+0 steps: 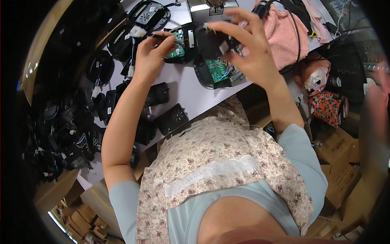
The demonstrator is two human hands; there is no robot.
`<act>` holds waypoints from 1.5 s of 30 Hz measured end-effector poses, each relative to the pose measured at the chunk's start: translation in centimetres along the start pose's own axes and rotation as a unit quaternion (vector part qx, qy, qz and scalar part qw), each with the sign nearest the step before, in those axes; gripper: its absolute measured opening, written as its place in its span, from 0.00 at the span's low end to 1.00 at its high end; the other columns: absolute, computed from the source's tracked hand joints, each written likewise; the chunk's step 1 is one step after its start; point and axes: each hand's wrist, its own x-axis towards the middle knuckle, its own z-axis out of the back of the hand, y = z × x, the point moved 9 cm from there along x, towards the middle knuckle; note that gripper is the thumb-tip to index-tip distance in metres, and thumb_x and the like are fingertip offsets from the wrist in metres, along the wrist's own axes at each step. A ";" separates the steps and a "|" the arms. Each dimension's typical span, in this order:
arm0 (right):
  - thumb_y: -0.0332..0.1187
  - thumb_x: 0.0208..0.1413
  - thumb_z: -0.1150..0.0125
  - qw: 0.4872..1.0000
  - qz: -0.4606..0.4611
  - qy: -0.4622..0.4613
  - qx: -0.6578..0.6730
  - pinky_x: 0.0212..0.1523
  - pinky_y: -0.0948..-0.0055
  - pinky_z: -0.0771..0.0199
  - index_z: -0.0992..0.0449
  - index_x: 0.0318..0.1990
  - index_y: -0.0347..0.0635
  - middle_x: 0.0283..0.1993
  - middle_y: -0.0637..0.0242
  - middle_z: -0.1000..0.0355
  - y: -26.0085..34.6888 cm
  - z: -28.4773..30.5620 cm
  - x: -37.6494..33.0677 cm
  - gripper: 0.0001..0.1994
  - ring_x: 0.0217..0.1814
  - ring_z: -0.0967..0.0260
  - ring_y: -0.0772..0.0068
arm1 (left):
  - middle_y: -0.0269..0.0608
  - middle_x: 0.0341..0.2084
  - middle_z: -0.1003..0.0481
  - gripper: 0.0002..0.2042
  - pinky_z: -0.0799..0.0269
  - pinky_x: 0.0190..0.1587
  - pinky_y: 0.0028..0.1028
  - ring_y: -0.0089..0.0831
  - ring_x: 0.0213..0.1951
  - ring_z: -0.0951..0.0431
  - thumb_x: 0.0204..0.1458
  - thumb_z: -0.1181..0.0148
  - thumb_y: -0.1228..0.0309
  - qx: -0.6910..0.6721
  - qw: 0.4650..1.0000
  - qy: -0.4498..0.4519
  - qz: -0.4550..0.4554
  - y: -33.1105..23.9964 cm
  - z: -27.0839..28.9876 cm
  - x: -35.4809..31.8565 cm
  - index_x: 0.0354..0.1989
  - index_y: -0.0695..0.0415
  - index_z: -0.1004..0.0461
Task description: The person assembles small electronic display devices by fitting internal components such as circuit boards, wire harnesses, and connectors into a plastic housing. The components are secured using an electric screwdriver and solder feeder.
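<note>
My left hand (pixel 150 55) is closed in a pinch on a black cable (pixel 157 36), near a white connector (pixel 138 31). Beside its fingertips lies an opened black housing (pixel 190 53) with a green circuit board (pixel 178 44) inside. My right hand (pixel 254 51) grips a dark square plastic cover (pixel 210 44) by its edges, slightly smeared by motion. Below that cover sits a second opened housing (pixel 201 75), nearer to me, with a green circuit board (pixel 217 70) and coloured wires. The cover hides part of both housings.
Several black housings (pixel 99 67) with wires line the table's left side, beside a dense heap of black units (pixel 61 134). Loose black covers (pixel 172 119) lie at the near edge. A pink towel (pixel 284 38) is at the right, and cardboard boxes (pixel 337 150) stand below.
</note>
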 end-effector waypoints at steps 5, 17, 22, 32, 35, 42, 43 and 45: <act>0.31 0.63 0.39 0.975 0.149 -0.134 -0.098 0.54 0.61 0.24 0.24 0.59 0.43 0.50 0.59 0.22 0.8 -4.3 4.7 0.17 0.50 0.24 0.56 | 0.43 0.31 0.18 0.15 0.21 0.44 0.24 0.25 0.36 0.17 0.60 0.34 0.65 0.184 0.981 -0.018 -0.065 0.1 2.6 0.4 0.39 0.69 0.21; 0.28 0.51 0.43 0.968 -0.008 0.244 0.058 0.70 0.58 0.35 0.32 0.69 0.54 0.77 0.55 0.45 -2.6 -13.1 1.3 0.33 0.73 0.39 0.47 | 0.49 0.38 0.19 0.13 0.19 0.47 0.27 0.31 0.41 0.16 0.61 0.37 0.72 -0.025 1.000 0.017 -0.005 1.1 1.8 -2.1 0.47 0.69 0.26; 0.34 0.62 0.42 0.964 -0.065 0.254 0.034 0.72 0.58 0.39 0.38 0.73 0.54 0.78 0.55 0.47 -2.4 -13.3 0.3 0.31 0.76 0.44 0.48 | 0.46 0.36 0.19 0.11 0.21 0.47 0.26 0.29 0.40 0.17 0.59 0.35 0.75 -0.023 0.999 0.028 -0.040 0.4 1.0 -2.9 0.47 0.67 0.26; 0.32 0.60 0.37 0.974 -0.021 0.218 0.059 0.70 0.57 0.35 0.40 0.71 0.42 0.73 0.51 0.41 -1.8 -13.2 -0.3 0.32 0.74 0.41 0.49 | 0.36 0.36 0.18 0.10 0.25 0.48 0.22 0.21 0.41 0.19 0.58 0.34 0.79 0.242 0.949 0.014 -0.203 -3.5 0.1 -4.9 0.47 0.65 0.21; 0.31 0.59 0.36 0.978 -0.009 0.205 0.047 0.70 0.56 0.34 0.41 0.71 0.39 0.72 0.48 0.41 -1.1 -13.2 -0.8 0.33 0.74 0.41 0.48 | 0.36 0.35 0.18 0.07 0.25 0.48 0.22 0.21 0.40 0.20 0.58 0.34 0.79 0.117 0.978 0.000 -0.172 -2.8 0.9 -4.8 0.44 0.65 0.20; 0.30 0.57 0.37 0.985 0.005 0.167 0.044 0.70 0.56 0.35 0.43 0.68 0.32 0.70 0.42 0.41 -0.4 -13.6 -1.0 0.33 0.73 0.41 0.42 | 0.35 0.30 0.18 0.08 0.27 0.39 0.20 0.17 0.35 0.21 0.56 0.30 0.74 0.208 0.969 -0.049 -0.126 -2.4 0.9 -4.7 0.41 0.62 0.19; 0.30 0.57 0.37 0.985 0.005 0.166 0.045 0.70 0.56 0.35 0.43 0.68 0.32 0.70 0.42 0.41 0.0 -13.6 -1.0 0.33 0.73 0.41 0.42 | 0.35 0.27 0.18 0.08 0.29 0.34 0.21 0.17 0.30 0.22 0.55 0.28 0.72 0.194 0.967 -0.074 -0.146 -2.4 1.3 -4.8 0.39 0.61 0.18; 0.31 0.57 0.37 0.988 -0.011 0.152 0.035 0.69 0.56 0.34 0.43 0.68 0.30 0.69 0.40 0.41 0.3 -13.1 -0.9 0.33 0.71 0.40 0.40 | 0.35 0.27 0.18 0.08 0.29 0.34 0.21 0.18 0.29 0.23 0.55 0.29 0.71 0.189 0.969 -0.077 -0.142 -2.1 1.3 -4.9 0.39 0.61 0.18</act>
